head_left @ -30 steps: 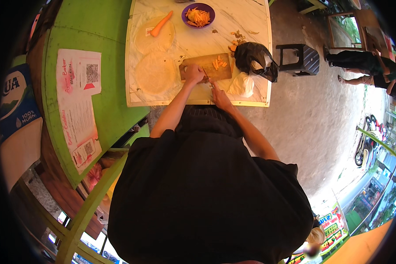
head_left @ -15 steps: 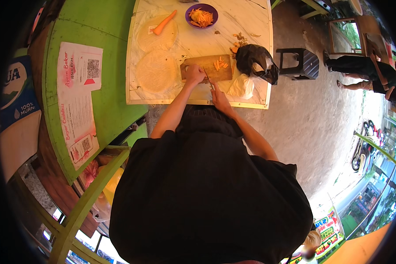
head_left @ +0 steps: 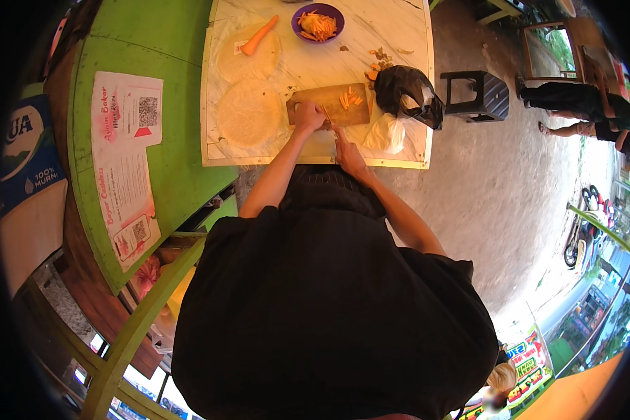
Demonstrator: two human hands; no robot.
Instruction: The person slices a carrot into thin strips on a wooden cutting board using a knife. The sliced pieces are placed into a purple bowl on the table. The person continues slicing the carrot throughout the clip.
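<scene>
A wooden cutting board (head_left: 308,97) lies near the front edge of the table. My left hand (head_left: 309,116) presses down on it, fingers closed on a piece of carrot that they mostly hide. Just to the right, my right hand (head_left: 350,157) is wrapped round the handle of a knife (head_left: 334,127), its blade angled over the board beside the left fingertips. Cut carrot strips (head_left: 351,99) lie on the board's right part. At the far left of the table rests a whole peeled carrot (head_left: 260,35). A purple bowl (head_left: 299,33) at the back holds more strips.
Right of the board are a black plastic bag (head_left: 399,89), a white plastic bag (head_left: 386,136) and peelings (head_left: 378,61). Two round pale sheets (head_left: 248,115) lie left. A black stool (head_left: 486,96) stands beyond the table's right edge; a person (head_left: 574,101) stands farther off.
The view has shifted slightly. Both hands keep nearly the same place on the board, with only a small movement at the knife.
</scene>
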